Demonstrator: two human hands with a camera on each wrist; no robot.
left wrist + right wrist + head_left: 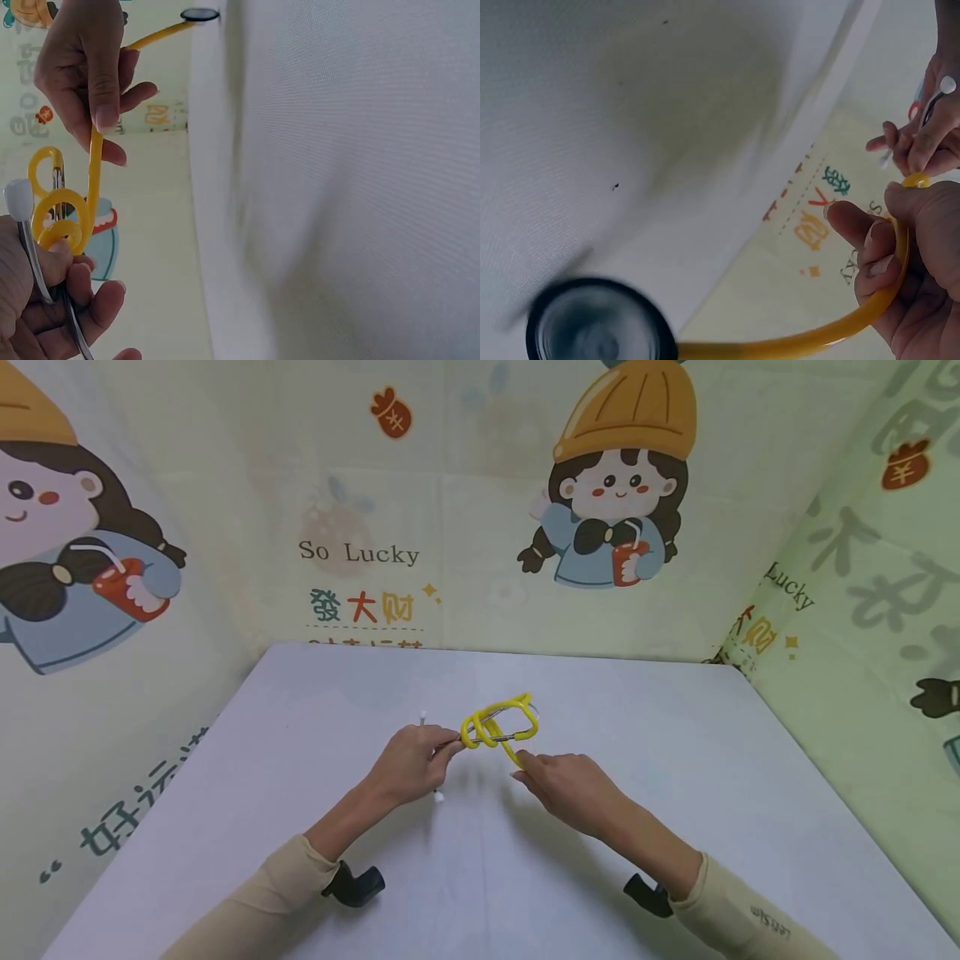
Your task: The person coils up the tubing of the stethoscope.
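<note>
A stethoscope with yellow tubing (534,718) is held up over the white table, its tube wound in loops around the metal ear tubes. My left hand (408,764) grips it at the ear-tube end, and a white ear tip (19,199) sticks out beside the thumb. Just to the right, my right hand (570,789) holds the loose length of yellow tube (840,328) between thumb and curled fingers. Beyond that hand the tube runs on to the round, dark-rimmed chest piece (600,326), which hangs free. In the head view the chest piece is hidden.
The white table (300,710) spreads under both hands. Behind it hangs a pale printed cloth (480,510) with cartoon figures and lettering, which also covers both sides. Black curved pieces (356,885) show at both wrists, by the beige sleeves (255,893).
</note>
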